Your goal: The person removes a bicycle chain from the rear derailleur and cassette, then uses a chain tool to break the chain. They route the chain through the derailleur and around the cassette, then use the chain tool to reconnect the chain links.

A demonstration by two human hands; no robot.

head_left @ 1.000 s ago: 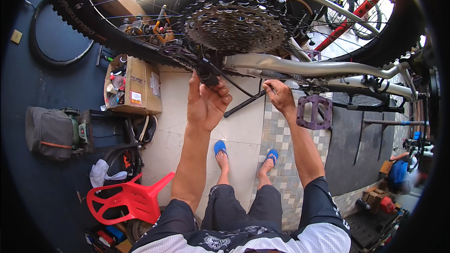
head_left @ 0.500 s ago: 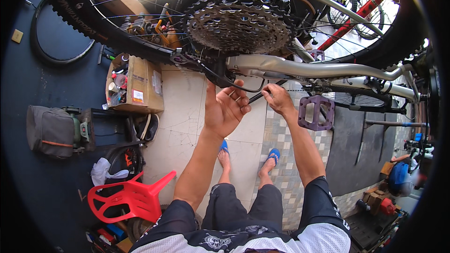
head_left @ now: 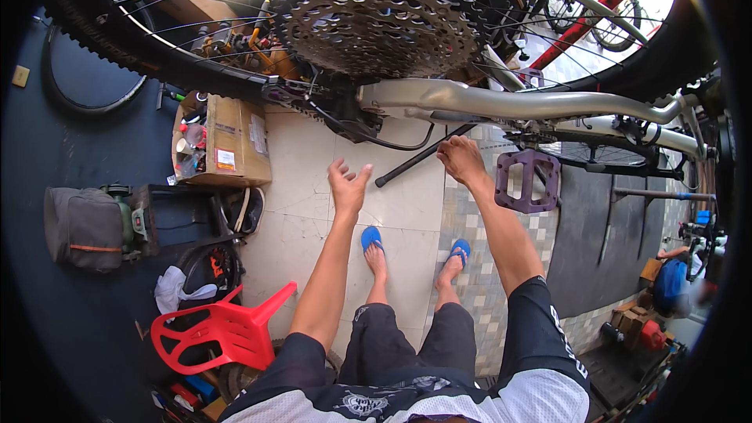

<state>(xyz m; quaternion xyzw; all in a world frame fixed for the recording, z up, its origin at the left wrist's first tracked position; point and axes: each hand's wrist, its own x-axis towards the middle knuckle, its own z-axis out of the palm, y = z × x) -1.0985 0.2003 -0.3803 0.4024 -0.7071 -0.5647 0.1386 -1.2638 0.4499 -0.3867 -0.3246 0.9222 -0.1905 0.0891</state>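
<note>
Below the raised rear wheel, my left hand (head_left: 347,190) is in the air, fingers apart and nothing in it. My right hand (head_left: 463,161) is under the silver bicycle frame (head_left: 517,102), fingers curled together; whatever they may pinch cannot be made out. Just behind its fingertips a black rod (head_left: 407,168) slants up towards the frame. To the right of this hand hangs a purple flat pedal (head_left: 528,181). Above my hands are the large cassette (head_left: 384,27) and the rear derailleur (head_left: 345,121), with a black cable looping beneath.
A knobby tyre (head_left: 164,59) arches across the top. On the left are a cardboard box (head_left: 235,141) of bottles, a grey bag (head_left: 86,227) and a red plastic chair (head_left: 223,329). A red bicycle frame (head_left: 580,35) stands beyond the wheel. Another person (head_left: 672,286) is at the far right.
My left hand has dropped away from the derailleur, down and slightly left. My right hand stays near the frame, fingers curled. The wheel and cassette appear shifted up and left in view.
</note>
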